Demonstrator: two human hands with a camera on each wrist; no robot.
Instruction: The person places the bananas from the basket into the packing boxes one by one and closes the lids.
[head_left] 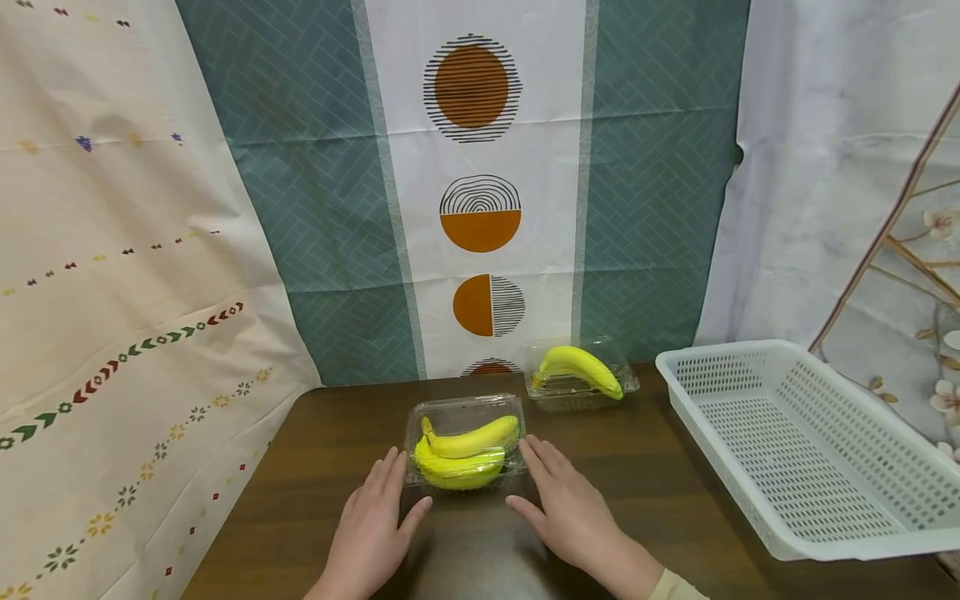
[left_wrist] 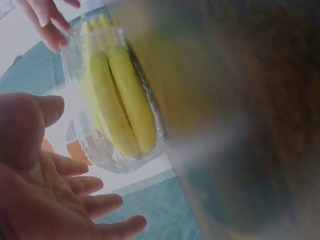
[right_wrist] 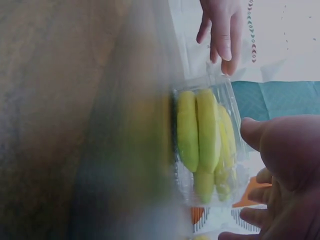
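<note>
A clear plastic clamshell box with several yellow bananas inside stands on the brown table in front of me. My left hand is at its left side, fingers straight, fingertips right at the box's edge. On the other side my right hand mirrors it, fingers extended close to the right wall, thumb spread toward the middle. Both wrist views show the bananas through the clear plastic, with the palms facing the box from either side.
Behind and to the right, a second clear box has a yellow banana lying on it or in it. A white perforated plastic basket stands at the right of the table. Patterned cloths hang around the back and sides.
</note>
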